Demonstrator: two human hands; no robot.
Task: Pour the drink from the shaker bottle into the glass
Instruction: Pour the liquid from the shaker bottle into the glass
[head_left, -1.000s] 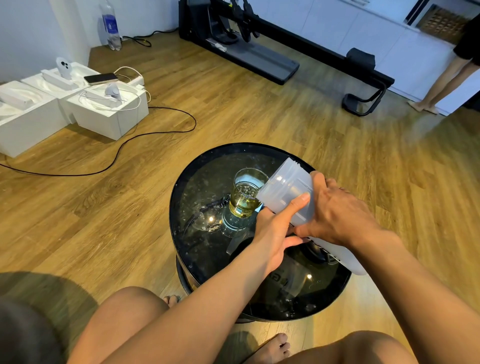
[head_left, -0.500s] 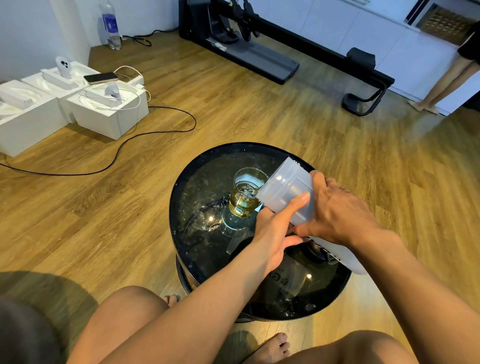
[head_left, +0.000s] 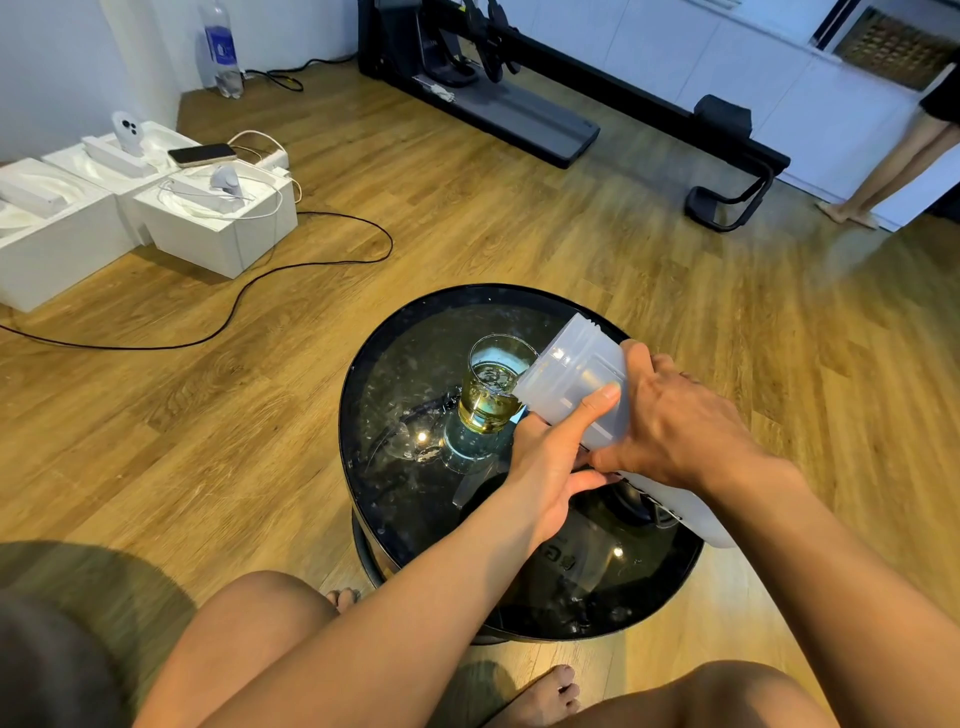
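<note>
A seated person's bare knees and feet frame the bottom of the view, with both forearms reaching forward over a round black table whose glossy top reflects small lights. The left hand comes in from the lower middle, fingers wrapped around the underside of a frosted plastic shaker bottle, its thumb pressed flat along the bottle's side. The right hand grips the same bottle from above and to the right, fingers curled over its body. The bottle is tipped steeply down to the left, its bottom end sticking out behind the right wrist and its open, threaded mouth resting at the rim of a clear glass. The glass stands upright near the middle of the table, about half full of a yellow-green drink. Whether liquid is flowing at the lip cannot be made out.

Beyond the table lies a wooden plank floor. At far left sit white boxes holding a phone and small white devices, with a black cable trailing across the floor. A water bottle stands against the wall. A black exercise machine runs along the back, and another person's bare legs show at far right.
</note>
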